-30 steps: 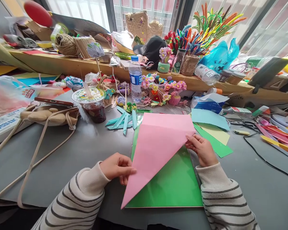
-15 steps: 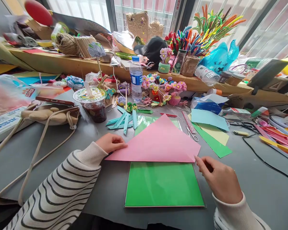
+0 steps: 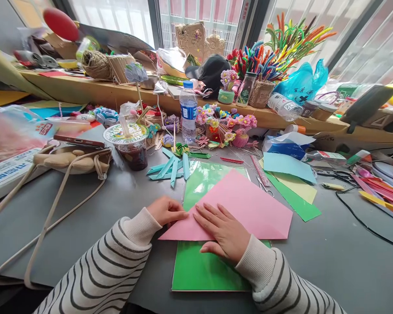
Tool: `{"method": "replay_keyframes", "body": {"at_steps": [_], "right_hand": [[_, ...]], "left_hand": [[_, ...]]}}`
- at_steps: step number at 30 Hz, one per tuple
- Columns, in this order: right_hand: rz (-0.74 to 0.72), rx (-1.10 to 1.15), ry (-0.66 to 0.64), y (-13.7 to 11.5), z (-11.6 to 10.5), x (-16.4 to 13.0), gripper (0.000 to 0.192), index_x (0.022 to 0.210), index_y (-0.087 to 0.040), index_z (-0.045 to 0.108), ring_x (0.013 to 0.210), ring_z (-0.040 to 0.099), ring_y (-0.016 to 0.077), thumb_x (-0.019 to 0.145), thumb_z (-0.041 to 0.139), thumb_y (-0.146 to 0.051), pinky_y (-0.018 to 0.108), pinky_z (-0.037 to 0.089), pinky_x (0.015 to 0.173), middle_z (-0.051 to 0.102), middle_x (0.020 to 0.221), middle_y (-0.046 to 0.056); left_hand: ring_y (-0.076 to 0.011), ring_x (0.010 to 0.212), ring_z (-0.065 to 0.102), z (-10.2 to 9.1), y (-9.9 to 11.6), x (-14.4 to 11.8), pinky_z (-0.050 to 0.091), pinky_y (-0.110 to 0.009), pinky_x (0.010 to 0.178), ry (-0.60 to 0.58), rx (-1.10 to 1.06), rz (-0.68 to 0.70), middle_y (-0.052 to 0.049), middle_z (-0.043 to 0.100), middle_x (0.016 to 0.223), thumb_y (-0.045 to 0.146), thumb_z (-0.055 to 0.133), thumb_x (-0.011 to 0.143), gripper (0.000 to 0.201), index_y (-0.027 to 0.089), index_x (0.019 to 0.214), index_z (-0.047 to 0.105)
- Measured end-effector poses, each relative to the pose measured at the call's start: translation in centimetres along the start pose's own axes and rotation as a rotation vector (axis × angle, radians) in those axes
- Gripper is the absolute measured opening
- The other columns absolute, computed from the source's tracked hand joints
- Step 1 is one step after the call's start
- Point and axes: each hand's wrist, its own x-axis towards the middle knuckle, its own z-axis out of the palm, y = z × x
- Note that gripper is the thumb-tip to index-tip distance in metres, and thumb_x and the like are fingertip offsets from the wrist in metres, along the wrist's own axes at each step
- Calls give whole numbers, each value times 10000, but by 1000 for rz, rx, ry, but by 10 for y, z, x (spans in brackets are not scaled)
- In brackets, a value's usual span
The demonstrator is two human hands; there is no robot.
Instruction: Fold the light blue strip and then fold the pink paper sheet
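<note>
At lower centre of the frame, the folded pink paper lies on the green sheet, long edge running left to right, right hand pressed flat on it, left hand pinching its near-left corner.

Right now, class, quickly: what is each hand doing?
Left hand: fingers curled, pinning the pink paper at its corner.
Right hand: open, flat on the paper.
</note>
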Motion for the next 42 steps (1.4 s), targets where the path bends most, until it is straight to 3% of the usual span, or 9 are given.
{"method": "replay_keyframes", "body": {"at_steps": [5, 13, 20, 27, 32, 37, 42], "right_hand": [[120, -36, 51, 4, 1, 0, 692, 1285, -198, 146, 1217, 136, 246, 728, 195, -605, 480, 168, 950, 147, 1341, 39], [108, -59, 77, 6, 4, 0, 712, 1287, -190, 146, 1218, 121, 256, 719, 211, -614, 468, 125, 956, 153, 1341, 48], [121, -25, 44, 6, 4, 0, 723, 1292, -203, 108, 1224, 88, 250, 713, 198, -627, 469, 86, 959, 98, 1350, 29], [129, -40, 55, 5, 5, 0, 678, 1289, -198, 127, 1221, 104, 252, 741, 201, -591, 469, 97, 958, 125, 1346, 35], [134, -85, 77, 3, 5, -1, 589, 1288, -202, 132, 1220, 117, 241, 791, 198, -512, 466, 123, 956, 133, 1345, 29], [150, -111, 90, 8, 6, 0, 536, 1282, -223, 159, 1217, 149, 213, 808, 205, -472, 426, 191, 958, 157, 1339, 5], [315, -216, 206, 25, 4, -6, 561, 1235, -122, 311, 1184, 232, 269, 791, 292, -465, 458, 266, 924, 310, 1281, 90]], "left_hand": [[-96, 390, 447, 6, 0, -3, 369, -195, 387, -10, -38, -11, 32, 466, 412, 436, 571, 556, 313, 124, 545, 554], [-109, 494, 490, 8, 2, -16, 385, -188, 461, 4, 108, 40, 4, 544, 538, 394, 598, 546, 302, 119, 668, 575], [-93, 479, 489, 23, -5, -44, 363, -168, 420, 108, 44, 66, 43, 505, 564, 328, 669, 485, 472, 152, 896, 518], [-123, 474, 555, 36, -12, -47, 441, -221, 455, 92, -291, -74, 13, 561, 548, 406, 573, 591, 352, 137, 797, 479], [-97, 360, 505, 45, -15, -40, 380, -185, 336, 125, -322, -125, 14, 552, 449, 483, 505, 621, 342, 149, 603, 432], [-77, 294, 455, 45, -18, -36, 350, -175, 293, 104, -340, -122, 34, 535, 398, 499, 504, 611, 356, 161, 565, 402], [-70, 299, 457, 45, -17, -38, 355, -163, 292, 132, -359, -105, 34, 535, 401, 467, 517, 623, 335, 159, 560, 402]]}}
